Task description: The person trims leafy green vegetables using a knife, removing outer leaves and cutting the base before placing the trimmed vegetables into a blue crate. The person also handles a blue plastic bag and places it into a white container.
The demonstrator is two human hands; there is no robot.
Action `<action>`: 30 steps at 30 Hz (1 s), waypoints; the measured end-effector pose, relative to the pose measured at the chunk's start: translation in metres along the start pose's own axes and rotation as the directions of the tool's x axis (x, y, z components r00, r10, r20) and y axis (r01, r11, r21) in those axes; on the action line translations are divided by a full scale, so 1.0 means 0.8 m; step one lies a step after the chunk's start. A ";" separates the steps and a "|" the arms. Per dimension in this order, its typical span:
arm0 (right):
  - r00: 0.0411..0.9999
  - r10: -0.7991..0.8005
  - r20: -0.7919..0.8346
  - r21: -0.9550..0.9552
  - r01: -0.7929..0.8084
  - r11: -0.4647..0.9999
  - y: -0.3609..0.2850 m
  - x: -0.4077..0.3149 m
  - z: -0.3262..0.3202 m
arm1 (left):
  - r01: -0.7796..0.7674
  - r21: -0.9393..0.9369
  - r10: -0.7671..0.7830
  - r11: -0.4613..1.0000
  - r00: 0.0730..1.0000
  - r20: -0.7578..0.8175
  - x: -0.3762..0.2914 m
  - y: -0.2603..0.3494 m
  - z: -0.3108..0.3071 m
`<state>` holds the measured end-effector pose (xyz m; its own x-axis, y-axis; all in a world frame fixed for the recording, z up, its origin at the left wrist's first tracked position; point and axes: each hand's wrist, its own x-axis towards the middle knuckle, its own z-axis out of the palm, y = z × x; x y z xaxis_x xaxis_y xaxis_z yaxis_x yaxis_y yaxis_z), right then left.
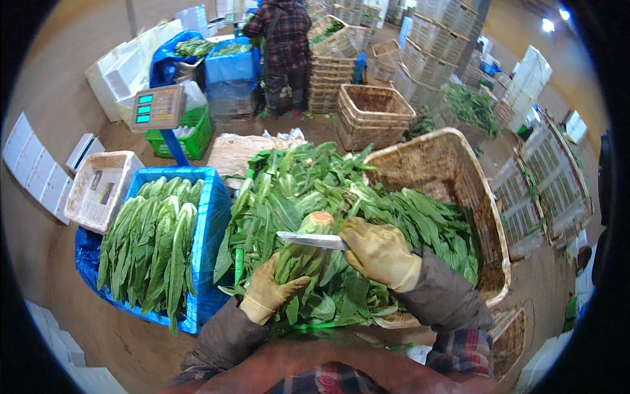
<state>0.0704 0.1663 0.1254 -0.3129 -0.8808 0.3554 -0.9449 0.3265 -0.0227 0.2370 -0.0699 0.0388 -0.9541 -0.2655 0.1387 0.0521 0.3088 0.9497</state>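
Note:
My left hand (269, 289), in a yellowish work glove, grips a head of leafy green lettuce (300, 261), its cut stem end pointing away from me. In my gloved right hand (379, 248) is a knife (312, 240), its blade lying across the head just below the pale stem end. Whether the blade touches the leaves I cannot tell. Beneath both hands spreads a heap of loose leafy greens (295, 192). More greens (428, 216) lie to the right, in a large wicker-patterned crate (472, 197).
At left, a blue-lined box (209, 236) holds lettuce laid in rows (152, 241), near a white foam box (101, 192) and a scale display (158, 107). Stacked brown crates (374, 118) stand ahead. Another person (283, 49) stands farther back by blue-lined containers. White crates lean at right (551, 177).

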 end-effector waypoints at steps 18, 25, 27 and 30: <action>0.875 0.424 0.232 0.727 -0.446 0.522 0.043 0.010 0.018 | -0.214 -0.564 0.109 0.798 0.971 -0.214 0.052 -0.026 0.035; 0.919 0.348 0.185 0.898 -0.302 0.321 0.034 -0.011 0.062 | 0.285 -0.092 -0.286 0.954 0.958 0.005 0.123 0.015 -0.051; 0.896 0.439 0.071 0.941 -0.206 0.269 0.028 -0.019 0.075 | 0.084 0.465 0.067 0.881 0.952 -0.300 0.129 0.043 -0.056; 0.789 0.611 0.069 0.947 -0.245 0.208 -0.004 0.004 0.086 | -0.094 -0.272 0.067 0.958 0.992 -0.107 0.108 0.063 -0.014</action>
<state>0.0659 0.1392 0.0625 -0.8307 -0.5190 0.2016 -0.2111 -0.0415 -0.9766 0.1603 -0.0873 0.1017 -0.9115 -0.3403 0.2310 0.2194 0.0727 0.9729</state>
